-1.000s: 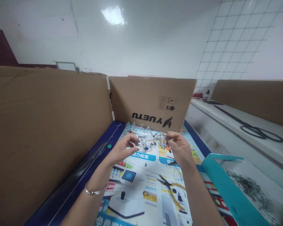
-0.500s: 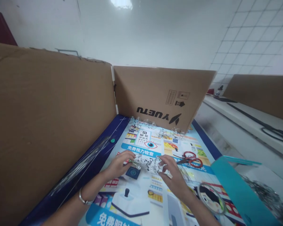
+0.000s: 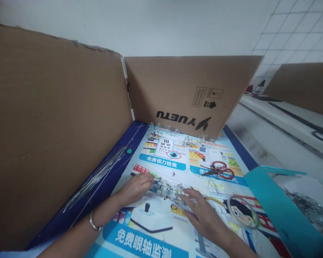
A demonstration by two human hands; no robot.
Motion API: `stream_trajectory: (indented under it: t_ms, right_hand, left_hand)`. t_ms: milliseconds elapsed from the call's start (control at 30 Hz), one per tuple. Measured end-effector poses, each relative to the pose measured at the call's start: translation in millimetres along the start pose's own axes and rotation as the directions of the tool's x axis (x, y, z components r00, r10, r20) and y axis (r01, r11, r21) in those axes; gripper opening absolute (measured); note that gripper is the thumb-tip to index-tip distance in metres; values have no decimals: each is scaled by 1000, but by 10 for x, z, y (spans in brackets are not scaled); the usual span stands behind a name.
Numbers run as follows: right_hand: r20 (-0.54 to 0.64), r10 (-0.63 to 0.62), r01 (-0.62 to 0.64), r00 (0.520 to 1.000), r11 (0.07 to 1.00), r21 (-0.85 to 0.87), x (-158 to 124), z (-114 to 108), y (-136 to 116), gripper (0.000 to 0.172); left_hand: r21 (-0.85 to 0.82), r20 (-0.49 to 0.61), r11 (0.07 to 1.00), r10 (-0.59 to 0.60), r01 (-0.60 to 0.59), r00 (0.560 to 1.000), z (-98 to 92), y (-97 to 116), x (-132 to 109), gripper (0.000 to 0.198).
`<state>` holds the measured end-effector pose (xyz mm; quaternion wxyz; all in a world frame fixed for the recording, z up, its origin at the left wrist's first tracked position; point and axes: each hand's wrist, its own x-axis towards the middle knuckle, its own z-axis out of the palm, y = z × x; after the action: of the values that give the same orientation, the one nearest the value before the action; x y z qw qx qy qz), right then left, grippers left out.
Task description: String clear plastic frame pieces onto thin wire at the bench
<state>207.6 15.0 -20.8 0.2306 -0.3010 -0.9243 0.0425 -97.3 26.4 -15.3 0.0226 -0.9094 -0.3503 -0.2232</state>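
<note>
A short string of clear beads on wire (image 3: 169, 190) lies low over the printed poster (image 3: 161, 240) that covers the table. My left hand (image 3: 134, 188), a silver bangle on its wrist, pinches the string's left end. At the string's right end my right hand (image 3: 201, 215) holds it down against the poster, fingers curled over the beads. Both hands rest on or just above the poster.
Brown cardboard walls (image 3: 56, 118) close off the left and back. Thin metal wires (image 3: 97, 177) lie along the left wall. Red scissors (image 3: 218, 169), a wire ring (image 3: 242, 213) and loose clear beads (image 3: 177, 130) lie on the poster. A teal box (image 3: 280, 211) of metal bits stands right.
Both hands have come down from in front of the back cardboard to the poster, bringing the bead string with them. The view has tilted down, and the red scissors have come into sight.
</note>
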Motion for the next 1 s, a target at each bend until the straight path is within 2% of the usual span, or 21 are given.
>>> stream_trajectory:
  t_ms: [200,400,500,633,700,833,1000]
  right_hand:
    - [-28,-124,120,992,988,-92,-16,-117,-129,33]
    - [-76,-196,188,978,978,-94,44,-184,-248,27]
    - [-84,-197,191,977,979,-77,54,-180,-255,27]
    - [-79,-181,178,980,983,-44,54,-176,-253,29]
    - [-73,-171,169,983,985,-25,64,-187,-259,29]
    - [-49,-158,160,986,987,24,97,-225,-285,28]
    - [-44,-140,145,989,981,131,113,-253,-317,28]
  left_hand:
    - [-18,-18,1000,9,-9,1000,-170,128,-65,22]
    - [-153,-76,988,-16,4,997,-272,220,-111,25]
    - [-240,-116,969,-80,50,990,-312,266,-51,22]
    - [-276,-149,957,-136,91,979,-374,317,169,16]
    - [-251,-86,963,-119,94,989,-393,329,309,15]
    - [-195,130,974,-88,112,988,-374,319,538,12]
    - [-192,252,976,-54,105,966,-287,270,646,13]
